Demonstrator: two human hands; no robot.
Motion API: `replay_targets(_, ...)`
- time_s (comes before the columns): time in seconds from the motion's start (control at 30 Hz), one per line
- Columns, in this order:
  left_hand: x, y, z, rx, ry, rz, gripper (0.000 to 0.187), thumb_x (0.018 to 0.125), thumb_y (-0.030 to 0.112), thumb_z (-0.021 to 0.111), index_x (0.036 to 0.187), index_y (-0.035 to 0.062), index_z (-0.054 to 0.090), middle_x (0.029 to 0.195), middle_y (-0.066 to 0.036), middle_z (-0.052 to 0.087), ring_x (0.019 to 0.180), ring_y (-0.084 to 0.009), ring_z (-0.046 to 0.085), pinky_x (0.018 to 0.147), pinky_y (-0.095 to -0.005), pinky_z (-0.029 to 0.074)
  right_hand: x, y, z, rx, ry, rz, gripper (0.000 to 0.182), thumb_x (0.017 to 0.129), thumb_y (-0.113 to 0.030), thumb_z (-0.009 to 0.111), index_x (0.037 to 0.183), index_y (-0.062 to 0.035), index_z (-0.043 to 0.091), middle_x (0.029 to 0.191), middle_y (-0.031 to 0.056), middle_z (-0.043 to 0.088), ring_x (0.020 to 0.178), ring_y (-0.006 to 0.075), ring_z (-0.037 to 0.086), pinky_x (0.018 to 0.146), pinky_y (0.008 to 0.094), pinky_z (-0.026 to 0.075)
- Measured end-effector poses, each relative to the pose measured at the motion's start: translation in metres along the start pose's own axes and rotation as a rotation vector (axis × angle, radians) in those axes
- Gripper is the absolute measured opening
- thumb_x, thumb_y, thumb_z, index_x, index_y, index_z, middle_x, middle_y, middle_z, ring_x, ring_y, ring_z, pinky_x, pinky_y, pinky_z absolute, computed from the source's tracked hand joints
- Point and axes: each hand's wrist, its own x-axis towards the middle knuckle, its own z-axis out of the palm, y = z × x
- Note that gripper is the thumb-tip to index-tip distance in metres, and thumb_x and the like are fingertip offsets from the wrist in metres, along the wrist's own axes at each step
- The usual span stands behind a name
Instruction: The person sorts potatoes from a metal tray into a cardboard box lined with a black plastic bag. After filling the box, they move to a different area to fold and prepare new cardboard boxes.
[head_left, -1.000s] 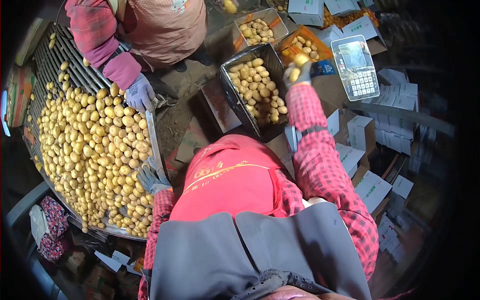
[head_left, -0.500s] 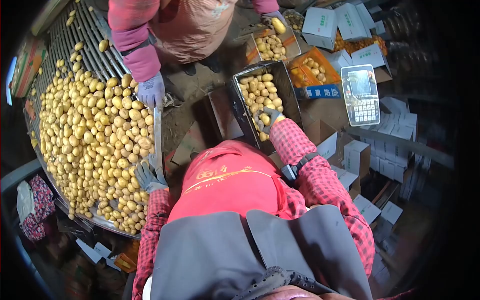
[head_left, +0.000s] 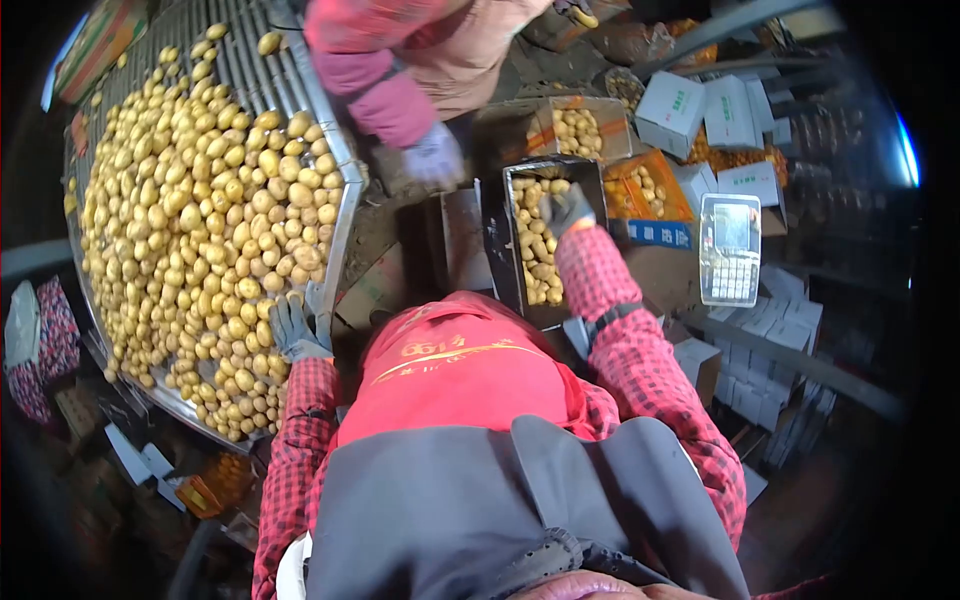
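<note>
My left hand (head_left: 297,328), in a grey glove, lies with spread fingers at the metal rim (head_left: 346,215) of a sorting table, touching the potatoes (head_left: 215,250) heaped there. My right hand (head_left: 566,210), also gloved, reaches into a dark-lined box (head_left: 507,262) on my right. It rests on the potatoes (head_left: 540,268) inside, near the box's far end. Its fingers bend down and their tips are hidden, so whether it grips a potato cannot be made out.
Across from me, a co-worker's gloved hand (head_left: 434,158) hangs between table and box. Beyond my box stand another box of potatoes (head_left: 577,132) and an orange-lined box (head_left: 655,180). A scale display (head_left: 730,250) stands right, above stacked white cartons (head_left: 765,350).
My right hand has moved toward the far end of the box, across the potatoes. The co-worker's hand has left the table rim. The view has shifted; my left hand stays at the rim.
</note>
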Motion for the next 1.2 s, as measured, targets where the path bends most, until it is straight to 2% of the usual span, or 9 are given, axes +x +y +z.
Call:
replay_targets(0.1, 0.004, 0.002, -0.005, 0.006, 0.019, -0.037, 0.066, 0.086, 0.039, 0.066, 0.142, 0.0118, 0.046, 0.147, -0.018, 0.042, 0.137, -0.0415, 0.035, 0.115, -0.0523, 0.026, -0.004, 0.077, -0.047, -0.046, -0.153, 0.405, 0.039, 0.099, -0.042, 0.047, 0.119, -0.0097, 0.054, 0.119, 0.0058, 0.061, 0.101, 0.0275, 0.058, 0.083, 0.0385, 0.049)
replay_targets(0.2, 0.017, 0.008, -0.006, -0.075, -0.141, -0.184, 0.053, 0.083, 0.034, 0.070, 0.131, 0.0160, 0.054, 0.131, -0.014, 0.054, 0.122, -0.0333, 0.050, 0.109, -0.0501, 0.035, 0.036, 0.131, -0.115, 0.012, -0.851, 1.017, 0.044, 0.103, -0.040, 0.036, 0.129, -0.0065, 0.050, 0.131, 0.0108, 0.059, 0.110, 0.0309, 0.055, 0.093, 0.0421, 0.042)
replay_targets(0.23, 0.015, 0.006, -0.010, -0.024, -0.129, -0.305, 0.053, 0.083, 0.034, 0.070, 0.131, 0.0160, 0.054, 0.131, -0.014, 0.054, 0.122, -0.0333, 0.050, 0.109, -0.0501, 0.035, 0.014, 0.129, -0.087, -0.275, -0.913, 0.962, 0.046, 0.101, -0.043, 0.041, 0.125, -0.0055, 0.053, 0.128, 0.0113, 0.061, 0.105, 0.0297, 0.056, 0.086, 0.0418, 0.045)
replay_targets(0.27, 0.016, 0.006, -0.015, -0.039, -0.114, -0.244, 0.054, 0.082, 0.038, 0.069, 0.129, 0.0153, 0.055, 0.127, -0.015, 0.055, 0.120, -0.0356, 0.051, 0.106, -0.0499, 0.037, -0.035, 0.119, -0.044, -0.494, -0.431, 0.792, 0.043, 0.100, -0.042, 0.044, 0.120, -0.0057, 0.058, 0.117, 0.0114, 0.064, 0.096, 0.0288, 0.060, 0.080, 0.0400, 0.049)
replay_targets(0.57, -0.018, -0.008, -0.016, -0.100, 0.082, -0.227, 0.067, 0.077, 0.042, 0.070, 0.135, 0.0141, 0.051, 0.139, -0.018, 0.047, 0.132, -0.0401, 0.041, 0.110, -0.0539, 0.030, -0.048, 0.117, 0.069, -0.779, -0.206, 0.449, 0.024, 0.098, -0.038, 0.055, 0.093, -0.0159, 0.061, 0.079, 0.0036, 0.062, 0.076, 0.0240, 0.059, 0.062, 0.0352, 0.048)
replay_targets(0.7, -0.060, -0.050, 0.002, -0.008, 0.065, -0.666, 0.085, 0.075, 0.058, 0.068, 0.144, 0.0162, 0.042, 0.148, -0.023, 0.037, 0.138, -0.0406, 0.033, 0.115, -0.0509, 0.024, -0.058, 0.139, 0.065, -0.423, -0.598, 0.986, 0.033, 0.098, -0.023, 0.049, 0.065, -0.0209, 0.045, 0.064, -0.0066, 0.041, 0.060, 0.0130, 0.036, 0.056, 0.0320, 0.033)
replay_targets(0.8, -0.095, -0.075, -0.012, 0.088, -0.149, -0.965, 0.099, 0.075, 0.070, 0.065, 0.154, 0.0191, 0.033, 0.155, -0.027, 0.030, 0.143, -0.0417, 0.029, 0.119, -0.0470, 0.021, -0.096, 0.130, 0.056, -0.682, -0.382, 0.726, 0.010, 0.096, -0.022, 0.053, 0.088, -0.0179, 0.056, 0.081, -0.0008, 0.054, 0.068, 0.0172, 0.048, 0.061, 0.0334, 0.042)
replay_targets(0.87, -0.111, -0.083, 0.002, 0.262, -0.023, -0.901, 0.097, 0.071, 0.071, 0.070, 0.152, 0.0287, 0.037, 0.150, -0.028, 0.035, 0.140, -0.0426, 0.031, 0.114, -0.0524, 0.028, -0.086, 0.126, 0.033, -0.872, -0.252, 0.544, 0.041, 0.093, -0.037, 0.063, 0.124, -0.0114, 0.056, 0.117, 0.0134, 0.062, 0.094, 0.0311, 0.061, 0.082, 0.0460, 0.052)
replay_targets(1.2, -0.086, -0.071, -0.008, 0.240, -0.281, -1.061, 0.088, 0.083, 0.068, 0.058, 0.156, 0.0323, 0.024, 0.161, -0.019, 0.013, 0.143, -0.0374, 0.029, 0.114, -0.0490, 0.030, -0.072, 0.087, -0.058, -0.703, 0.014, 0.408, 0.032, 0.097, -0.038, 0.056, 0.124, -0.0209, 0.055, 0.095, 0.0032, 0.065, 0.075, 0.0259, 0.064, 0.065, 0.0429, 0.054)
